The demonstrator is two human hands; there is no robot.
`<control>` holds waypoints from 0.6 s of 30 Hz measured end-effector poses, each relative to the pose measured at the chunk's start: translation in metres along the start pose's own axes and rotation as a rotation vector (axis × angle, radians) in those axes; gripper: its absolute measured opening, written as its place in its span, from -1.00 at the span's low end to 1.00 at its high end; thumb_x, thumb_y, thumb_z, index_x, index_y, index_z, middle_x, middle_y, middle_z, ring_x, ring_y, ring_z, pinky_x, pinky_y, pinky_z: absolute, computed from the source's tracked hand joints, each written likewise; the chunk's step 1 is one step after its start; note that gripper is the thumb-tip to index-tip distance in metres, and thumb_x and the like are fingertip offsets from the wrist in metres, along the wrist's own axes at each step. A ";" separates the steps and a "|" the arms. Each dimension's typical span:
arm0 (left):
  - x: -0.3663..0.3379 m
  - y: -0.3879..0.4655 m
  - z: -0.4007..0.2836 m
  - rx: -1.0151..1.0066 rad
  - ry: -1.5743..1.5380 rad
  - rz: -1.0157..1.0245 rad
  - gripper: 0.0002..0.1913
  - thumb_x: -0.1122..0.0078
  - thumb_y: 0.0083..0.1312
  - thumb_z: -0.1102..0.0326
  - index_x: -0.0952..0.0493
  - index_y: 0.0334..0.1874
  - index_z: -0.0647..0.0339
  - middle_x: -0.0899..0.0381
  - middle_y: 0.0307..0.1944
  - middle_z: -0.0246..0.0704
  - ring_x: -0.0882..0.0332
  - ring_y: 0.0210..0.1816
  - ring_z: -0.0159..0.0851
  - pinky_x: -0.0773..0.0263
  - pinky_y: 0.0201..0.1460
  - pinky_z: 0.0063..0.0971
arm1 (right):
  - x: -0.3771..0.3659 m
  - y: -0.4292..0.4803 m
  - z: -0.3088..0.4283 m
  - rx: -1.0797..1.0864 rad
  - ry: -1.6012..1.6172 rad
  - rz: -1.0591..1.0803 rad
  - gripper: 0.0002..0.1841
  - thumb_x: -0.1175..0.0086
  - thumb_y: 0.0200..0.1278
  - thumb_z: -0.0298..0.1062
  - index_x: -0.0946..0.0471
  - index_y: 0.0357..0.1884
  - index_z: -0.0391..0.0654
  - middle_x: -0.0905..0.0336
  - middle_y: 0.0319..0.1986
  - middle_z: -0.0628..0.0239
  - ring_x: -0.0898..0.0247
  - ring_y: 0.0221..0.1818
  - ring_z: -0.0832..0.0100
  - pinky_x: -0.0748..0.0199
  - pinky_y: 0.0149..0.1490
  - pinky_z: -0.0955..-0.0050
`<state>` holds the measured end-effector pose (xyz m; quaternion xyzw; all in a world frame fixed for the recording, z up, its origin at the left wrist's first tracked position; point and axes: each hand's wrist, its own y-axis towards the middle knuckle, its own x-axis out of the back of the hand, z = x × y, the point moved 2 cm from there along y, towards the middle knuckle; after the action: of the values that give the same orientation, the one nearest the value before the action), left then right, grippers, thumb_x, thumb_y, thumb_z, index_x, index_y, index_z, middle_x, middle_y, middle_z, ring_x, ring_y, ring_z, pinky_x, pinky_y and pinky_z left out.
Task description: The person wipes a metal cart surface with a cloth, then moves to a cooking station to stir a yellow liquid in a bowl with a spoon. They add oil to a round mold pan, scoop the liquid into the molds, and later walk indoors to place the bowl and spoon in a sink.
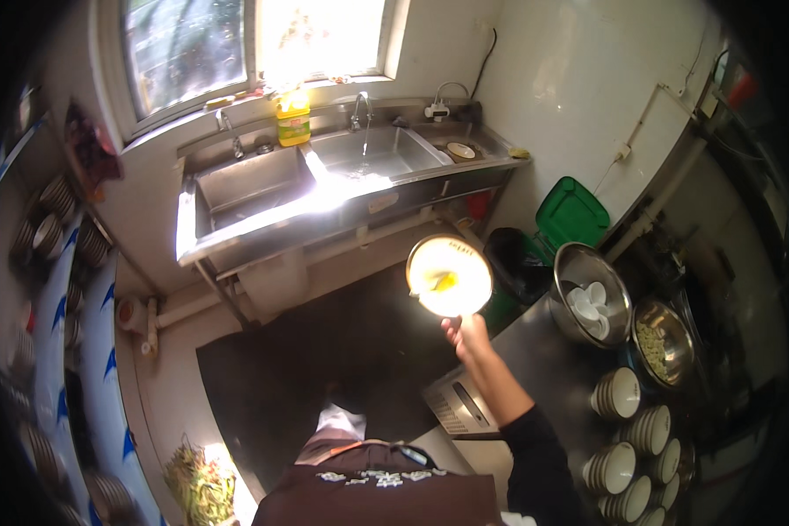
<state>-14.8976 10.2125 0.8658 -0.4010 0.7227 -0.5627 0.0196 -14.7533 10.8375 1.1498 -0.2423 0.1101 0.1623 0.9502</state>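
Observation:
My right hand (pixel 470 336) grips a pale bowl (pixel 463 260) by its near edge, arm stretched forward over the floor. Bright light washes out the bowl's inside, where something yellow shows; what it is I cannot tell. Out of view is my left hand. Beyond the bowl, along the wall, stands a stainless steel sink (pixel 269 223) with several basins. From the middle faucet (pixel 361 108) water runs into its basin. A yellow plastic jug (pixel 294 123) is set on the sink's back ledge, and a small white dish (pixel 461 150) lies in the right basin.
An open bin with a green lid (pixel 572 214) and black liner (pixel 516 260) stands right of the bowl. The right counter bears a steel basin (pixel 582 263) of white cups and stacked bowls (pixel 618 392). Shelves of dishes (pixel 54 381) line the left; leafy greens (pixel 200 480) lie low.

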 end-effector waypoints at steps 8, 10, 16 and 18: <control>0.023 0.098 -0.352 -0.300 -0.306 0.096 -0.84 -0.19 0.24 0.29 -0.55 -0.45 0.20 -0.41 -0.73 -0.41 -0.34 -0.75 -0.40 -0.22 -0.73 -0.48 | -0.079 0.264 0.128 0.049 -0.071 -0.189 -0.70 0.24 0.36 -0.30 -0.50 -0.16 -0.27 -0.64 -0.42 0.19 -0.50 -0.56 0.58 -0.35 -0.58 0.70; 0.022 0.105 -0.467 -0.371 -0.220 0.090 -0.87 -0.22 0.25 0.29 -0.54 -0.39 0.18 -0.38 -0.74 -0.45 -0.27 -0.77 -0.47 -0.20 -0.71 -0.57 | -0.090 0.320 0.157 0.099 -0.070 -0.253 -0.68 0.25 0.39 -0.26 -0.49 -0.16 -0.26 -0.65 -0.41 0.19 -0.50 -0.55 0.58 -0.34 -0.58 0.69; -0.015 0.117 -0.648 -0.740 0.067 0.063 -0.72 -0.16 0.30 0.17 -0.55 -0.46 0.25 -0.48 -0.68 -0.36 -0.43 -0.67 -0.38 -0.36 -0.57 -0.46 | -0.121 0.502 0.231 0.127 -0.138 -0.341 -0.65 0.24 0.44 -0.18 -0.44 -0.10 -0.28 -0.63 -0.39 0.18 -0.53 -0.54 0.53 -0.31 -0.59 0.67; -0.040 0.125 -0.659 -0.704 0.139 0.027 -0.63 -0.09 0.33 0.09 -0.58 -0.48 0.28 -0.54 -0.63 -0.28 -0.52 -0.60 -0.30 -0.42 -0.50 -0.40 | -0.133 0.586 0.258 0.089 -0.194 -0.329 -0.69 0.22 0.41 -0.24 -0.43 -0.09 -0.29 -0.61 -0.39 0.17 -0.55 -0.52 0.49 -0.31 -0.60 0.64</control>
<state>-15.2565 10.7675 0.9867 -0.3344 0.8770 -0.3049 -0.1615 -15.0542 11.4178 1.1602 -0.1979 -0.0159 0.0223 0.9798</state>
